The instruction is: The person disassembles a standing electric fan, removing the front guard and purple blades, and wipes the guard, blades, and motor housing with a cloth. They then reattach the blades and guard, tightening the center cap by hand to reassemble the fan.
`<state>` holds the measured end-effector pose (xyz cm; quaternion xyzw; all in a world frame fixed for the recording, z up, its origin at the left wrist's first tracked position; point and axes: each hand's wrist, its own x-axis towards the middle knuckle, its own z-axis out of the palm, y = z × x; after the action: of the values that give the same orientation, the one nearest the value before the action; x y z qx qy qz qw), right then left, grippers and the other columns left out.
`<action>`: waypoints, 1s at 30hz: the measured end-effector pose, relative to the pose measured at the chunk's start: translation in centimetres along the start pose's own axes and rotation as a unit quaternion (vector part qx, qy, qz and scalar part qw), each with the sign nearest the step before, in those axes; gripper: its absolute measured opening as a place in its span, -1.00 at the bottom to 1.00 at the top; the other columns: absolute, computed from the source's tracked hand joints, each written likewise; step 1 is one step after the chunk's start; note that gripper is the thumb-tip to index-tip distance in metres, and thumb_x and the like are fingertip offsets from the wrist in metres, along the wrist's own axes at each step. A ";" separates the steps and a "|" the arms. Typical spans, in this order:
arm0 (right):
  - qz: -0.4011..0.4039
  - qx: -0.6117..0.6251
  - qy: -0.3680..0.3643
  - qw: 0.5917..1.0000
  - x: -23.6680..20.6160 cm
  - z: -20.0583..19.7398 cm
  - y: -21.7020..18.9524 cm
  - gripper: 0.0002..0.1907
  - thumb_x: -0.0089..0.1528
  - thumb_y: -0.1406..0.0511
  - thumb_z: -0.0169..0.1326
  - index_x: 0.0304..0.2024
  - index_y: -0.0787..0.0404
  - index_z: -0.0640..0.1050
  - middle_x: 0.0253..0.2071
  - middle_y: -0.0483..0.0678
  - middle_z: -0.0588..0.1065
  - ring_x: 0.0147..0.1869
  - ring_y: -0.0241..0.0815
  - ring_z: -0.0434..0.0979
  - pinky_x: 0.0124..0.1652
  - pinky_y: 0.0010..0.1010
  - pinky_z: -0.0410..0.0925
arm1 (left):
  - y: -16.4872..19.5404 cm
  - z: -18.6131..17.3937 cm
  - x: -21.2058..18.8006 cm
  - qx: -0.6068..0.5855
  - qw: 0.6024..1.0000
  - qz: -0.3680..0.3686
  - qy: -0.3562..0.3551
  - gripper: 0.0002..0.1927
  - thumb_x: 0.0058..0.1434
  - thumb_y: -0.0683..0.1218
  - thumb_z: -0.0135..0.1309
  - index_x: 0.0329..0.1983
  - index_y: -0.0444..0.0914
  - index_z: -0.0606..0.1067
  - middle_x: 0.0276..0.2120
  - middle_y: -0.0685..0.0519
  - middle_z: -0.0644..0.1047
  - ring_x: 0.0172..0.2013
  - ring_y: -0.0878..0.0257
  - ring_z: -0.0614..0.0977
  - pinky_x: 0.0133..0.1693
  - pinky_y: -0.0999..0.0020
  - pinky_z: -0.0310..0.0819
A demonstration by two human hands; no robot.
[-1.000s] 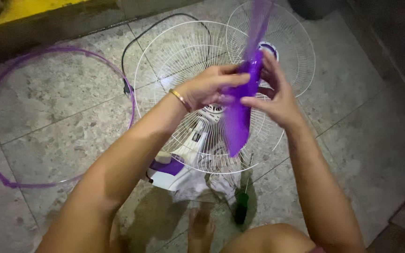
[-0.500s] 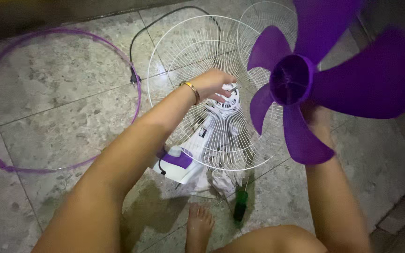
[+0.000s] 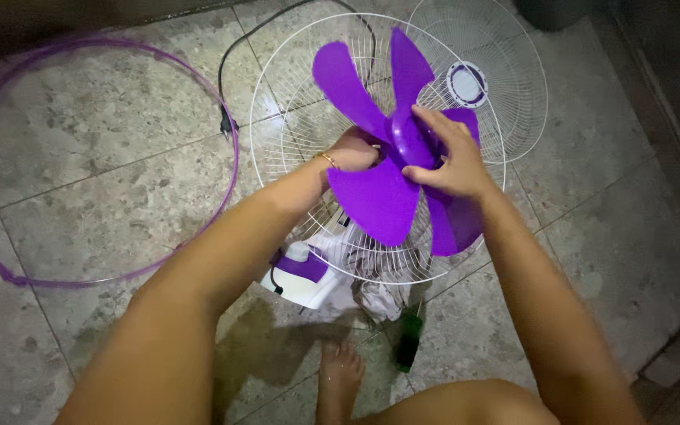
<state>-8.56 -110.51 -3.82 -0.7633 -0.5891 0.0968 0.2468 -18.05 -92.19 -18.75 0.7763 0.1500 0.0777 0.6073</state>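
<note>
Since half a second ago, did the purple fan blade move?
Yes. The purple fan blade has moved left and down, from beside the white wire guard to over its middle, with the right hand on its hub.

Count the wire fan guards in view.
2: one wire guard lies under the purple blade; the second guard, with a round centre badge, lies upper right, overlapping it.
</note>
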 end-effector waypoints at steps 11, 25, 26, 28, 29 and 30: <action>0.010 -0.040 0.004 0.999 -0.5 2.2 0.3 0.09 -0.11 -0.03 0.40 0.46 -0.01 0.36 0.43 0.14 0.32 0.42 0.23 0.29 0.36 -0.02 0.17 | 1.0 -1.0 -2.2 0.082 0.987 0.133 -0.038 -0.66 0.18 -0.13 0.18 0.05 -0.22 0.61 -0.06 -0.05 0.66 -0.08 0.21 0.67 -0.05 0.27 0.56; 0.023 -0.010 0.053 0.998 -0.6 2.2 2.0 0.07 -0.11 0.00 0.40 0.44 0.06 0.38 0.43 0.12 0.36 0.44 0.20 0.30 0.38 -0.05 0.16 | -1.9 -0.4 -1.1 -0.186 0.977 -0.037 -0.094 -0.58 0.15 -0.20 0.19 0.11 -0.33 0.59 -0.06 0.00 0.68 -0.08 0.28 0.69 0.00 0.37 0.60; 0.025 -0.008 0.055 0.998 -0.7 2.3 2.1 0.06 -0.10 0.00 0.40 0.44 0.07 0.38 0.44 0.13 0.35 0.45 0.21 0.30 0.38 -0.05 0.16 | -2.1 -0.4 -1.1 -0.214 0.971 -0.019 -0.106 -0.58 0.15 -0.20 0.19 0.12 -0.33 0.58 -0.06 0.00 0.68 -0.08 0.29 0.69 0.00 0.36 0.60; 0.022 -0.007 0.060 0.998 -0.7 2.3 2.2 0.06 -0.11 0.01 0.41 0.43 0.07 0.39 0.44 0.15 0.34 0.44 0.22 0.29 0.36 -0.04 0.17 | -2.2 -0.5 -1.3 -0.266 0.955 0.019 -0.129 -0.59 0.17 -0.19 0.18 0.12 -0.32 0.57 -0.05 0.00 0.67 -0.08 0.29 0.68 -0.01 0.36 0.60; 0.020 -0.008 0.061 0.998 -0.7 2.2 2.3 0.06 -0.12 0.01 0.41 0.43 0.07 0.39 0.44 0.16 0.33 0.43 0.23 0.28 0.35 -0.04 0.18 | -2.0 -0.7 -1.5 -0.255 0.958 0.001 -0.130 -0.59 0.17 -0.18 0.20 0.12 -0.32 0.57 -0.07 -0.01 0.67 -0.10 0.28 0.70 -0.01 0.36 0.61; 0.017 -0.009 0.062 0.998 -0.6 2.0 2.3 0.07 -0.13 0.01 0.41 0.42 0.07 0.40 0.43 0.17 0.33 0.42 0.23 0.28 0.33 -0.04 0.20 | -1.7 -0.9 -1.8 -0.246 0.960 -0.017 -0.130 -0.59 0.17 -0.17 0.22 0.11 -0.32 0.58 -0.09 -0.02 0.68 -0.12 0.26 0.72 -0.02 0.35 0.62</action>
<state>-7.63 -110.98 -6.80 -0.7800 -0.5604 0.0487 0.2743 -20.25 -91.61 -20.03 0.6038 0.0593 0.0001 0.7949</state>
